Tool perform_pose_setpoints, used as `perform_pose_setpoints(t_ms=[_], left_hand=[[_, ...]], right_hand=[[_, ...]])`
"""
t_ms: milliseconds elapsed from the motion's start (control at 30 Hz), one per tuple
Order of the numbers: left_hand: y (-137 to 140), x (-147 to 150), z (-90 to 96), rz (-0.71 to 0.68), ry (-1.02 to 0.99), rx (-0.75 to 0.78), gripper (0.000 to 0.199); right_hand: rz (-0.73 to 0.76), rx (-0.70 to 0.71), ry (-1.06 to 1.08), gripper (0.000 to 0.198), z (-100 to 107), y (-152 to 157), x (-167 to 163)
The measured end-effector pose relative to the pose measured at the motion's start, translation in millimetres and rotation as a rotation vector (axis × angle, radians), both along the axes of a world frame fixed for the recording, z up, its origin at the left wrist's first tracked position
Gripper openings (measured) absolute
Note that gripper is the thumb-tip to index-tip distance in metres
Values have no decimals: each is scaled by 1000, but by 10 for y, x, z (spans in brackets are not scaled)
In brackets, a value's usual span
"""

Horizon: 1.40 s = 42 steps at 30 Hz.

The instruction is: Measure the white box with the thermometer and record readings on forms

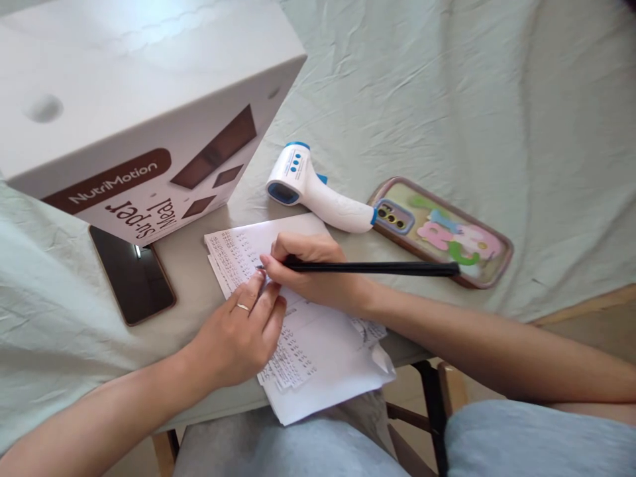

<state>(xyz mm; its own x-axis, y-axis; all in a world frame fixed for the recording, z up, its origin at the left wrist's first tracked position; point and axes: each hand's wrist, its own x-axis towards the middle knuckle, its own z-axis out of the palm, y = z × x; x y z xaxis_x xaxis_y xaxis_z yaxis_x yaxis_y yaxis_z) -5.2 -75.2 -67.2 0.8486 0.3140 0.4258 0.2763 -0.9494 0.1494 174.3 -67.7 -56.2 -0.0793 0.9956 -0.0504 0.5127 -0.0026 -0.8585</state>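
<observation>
A long black pen (pixel 377 267) is gripped in my right hand (pixel 308 268), its tip touching the top sheet near handwritten lines. My left hand (pixel 243 331), wearing a ring, lies on the papers with its fingers stretched out, the fingertips close to the pen tip. Under both hands is a small stack of white paper sheets (pixel 322 351) covered in rows of small handwriting. The lower part of the stack reaches over the table's front edge, and one corner is creased. My left hand hides part of the writing.
A white infrared thermometer (pixel 332 202) lies beyond the papers, beside a phone in a decorated case (pixel 447 232). A large white box (pixel 124 119) stands at the back left, with a dark-screened phone (pixel 132 278) by its base. A pale cloth (pixel 447 99) covers the table.
</observation>
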Motion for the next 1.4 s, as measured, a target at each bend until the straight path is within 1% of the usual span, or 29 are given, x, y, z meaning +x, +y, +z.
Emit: perform_pose_setpoints(t_ms=[133,267,500,700,867,1067,1233,1400], left_hand=[[0,-1,-2,-2,2,16,27],[-1,1,-3,11,-1,37,26],[7,-4,7,-6,4,21,27],[12,7,6,5,-26,24,26],[13,10,6,1,-24,20,26],[8,-4,3,-6,-15,6,26],[11,1,7,-4,-7,14,26],[5,-3,-4,-5,-10,12,27]], right_hand=[[-34,33,-11,32,-21,-1,2],[-31,66,-13,32,-28,-8,-2],[-39,107,4,31,-43,1,-4],[-50,82,-34,31,-45,7,-9],[-40,102,-49,30,-15,8,-10],[-82,124,-65,31,-9,14,1],[-75,145,-67,32,-8,18,-3],[-54,130,-75,34,-17,10,0]])
